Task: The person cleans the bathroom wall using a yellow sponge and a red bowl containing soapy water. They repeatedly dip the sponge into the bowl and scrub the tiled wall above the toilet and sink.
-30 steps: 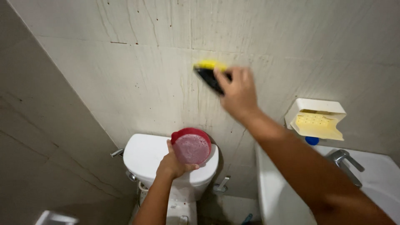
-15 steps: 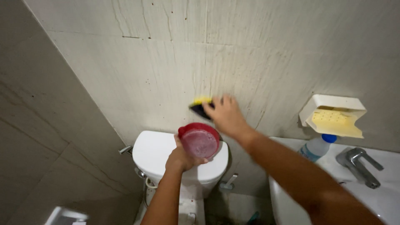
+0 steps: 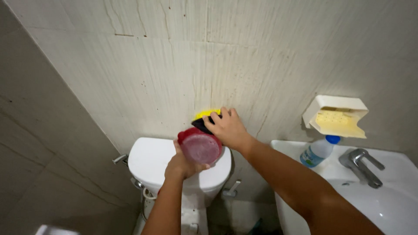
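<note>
A: What surfaces carry things here?

B: A white toilet tank point(image 3: 152, 163) stands against a pale tiled wall point(image 3: 130, 78), its flat lid toward the lower middle. Whether anything rests directly on the lid cannot be told.

A: And to the right?

B: A white sink point(image 3: 392, 204) fills the lower right corner. On its rim, a clear spray bottle with a blue cap point(image 3: 318, 150) stands near the wall, and a metal tap point(image 3: 361, 163) is mounted just beside it.

A: Anything on the wall?

B: A white soap holder point(image 3: 335, 114), above the bottle, carries a yellow bar of soap point(image 3: 333, 118).
</note>
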